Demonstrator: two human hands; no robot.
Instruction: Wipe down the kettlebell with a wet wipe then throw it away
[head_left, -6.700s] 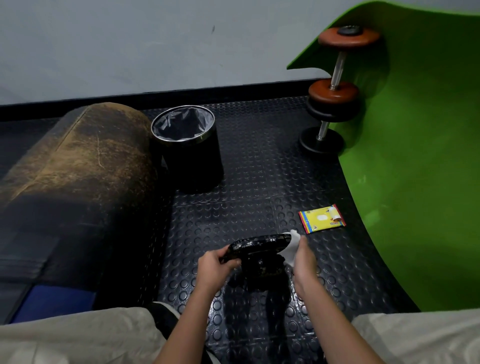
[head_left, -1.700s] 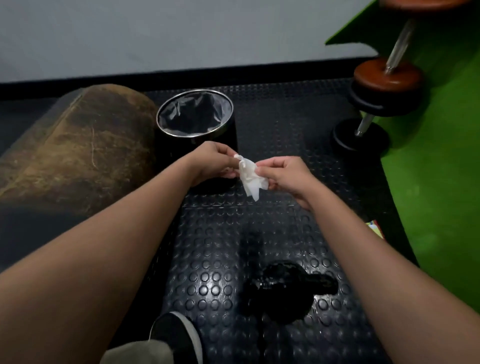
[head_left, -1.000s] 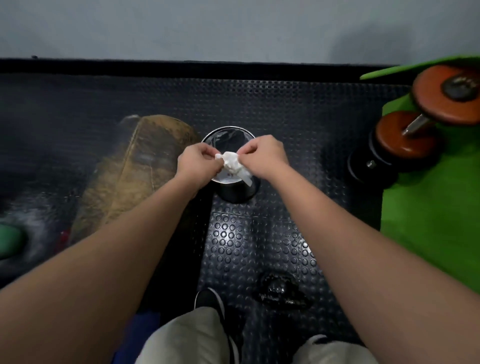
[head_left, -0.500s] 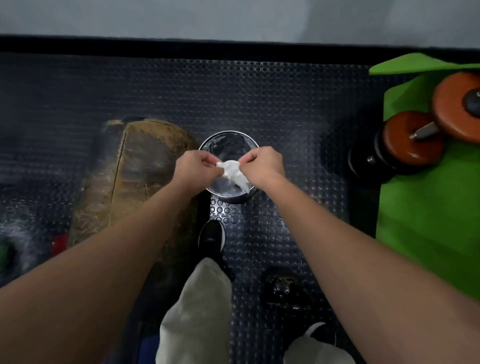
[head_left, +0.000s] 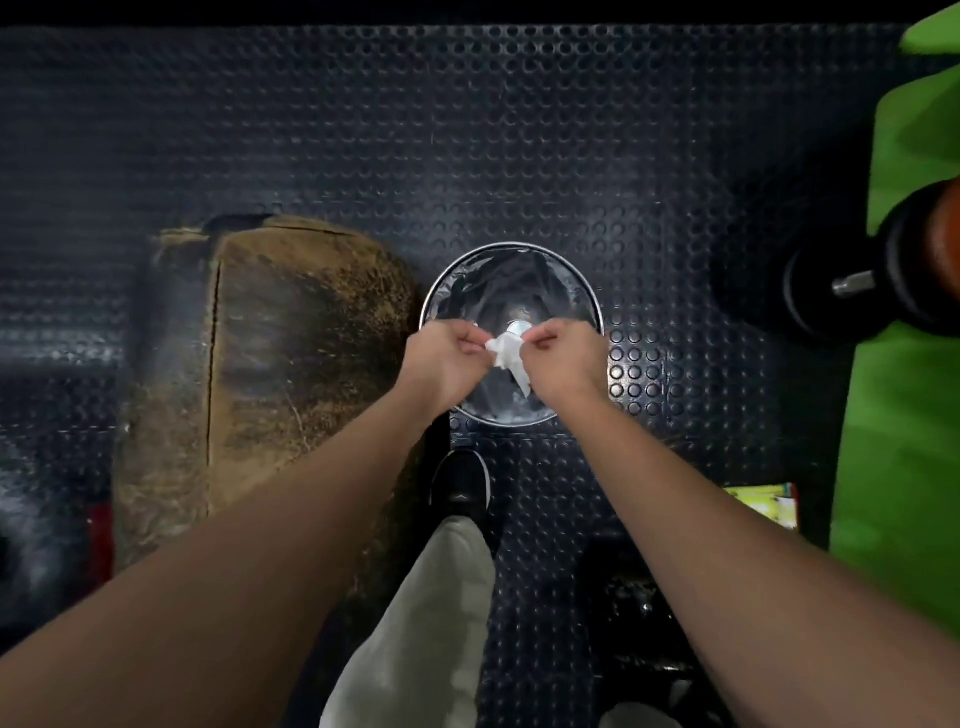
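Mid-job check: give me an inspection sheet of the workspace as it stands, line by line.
Surface: black studded rubber floor, dim light.
Job's things: white wet wipe, crumpled, held over the lined bin; kettlebell on the floor by the right forearm, partly hidden.
Clutter: yellow wipe packet beside the green mat; worn brown bolster left of the bin.
Grippers: left hand and right hand both pinch the wipe.
Cables: nothing seen.
Surroundings: dumbbell at right edge; black shoe below the bin.
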